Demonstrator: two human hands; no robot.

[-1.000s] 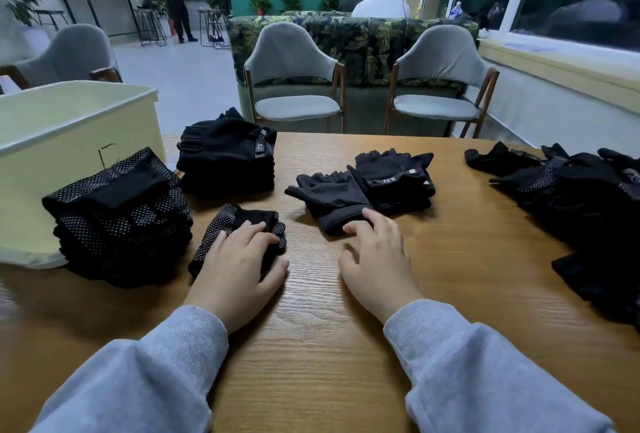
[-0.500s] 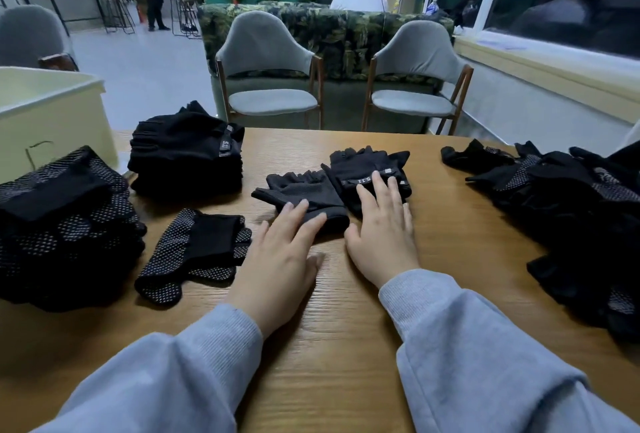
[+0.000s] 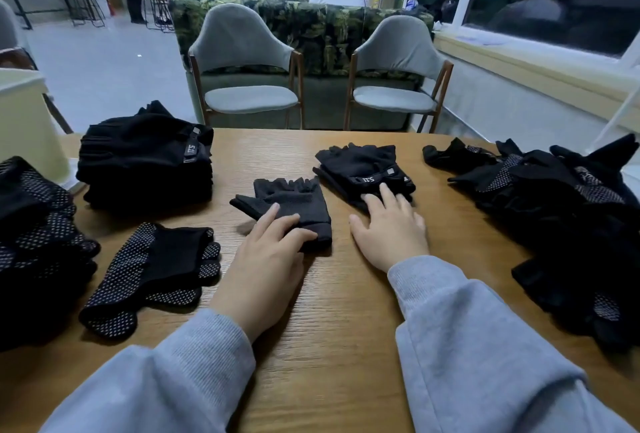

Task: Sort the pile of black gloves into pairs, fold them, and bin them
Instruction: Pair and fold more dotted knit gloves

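The step in hand looks like matching two fingerless gloves into a pair, and doing it well means sliding one flat onto the other so cuffs and finger stubs line up before any fold, pressing lightly so the cloth does not bunch on the wooden table (image 3: 346,346)

The left hand (image 3: 266,259) lies with fingers straight and relaxed, its fingertips (image 3: 291,221) pressing the cuff end of the plain black fingerless fabric glove (image 3: 287,202); nothing is pinched. The right hand (image 3: 391,232) is likewise flat and open, its fingertips (image 3: 386,192) resting on the near edge of the black fingerless glove with a lettered wrist strap (image 3: 363,169), which lies just beside the plain one, farther back and to the right

A folded black glove with white grip dots (image 3: 152,270) sits near the left hand, apart from it. The unsorted heap of black gloves (image 3: 554,211) lies well off to the right, two stacks of folded black gloves (image 3: 145,159) stand to the left, and the pale cream plastic bin (image 3: 24,128) is at the far left edge
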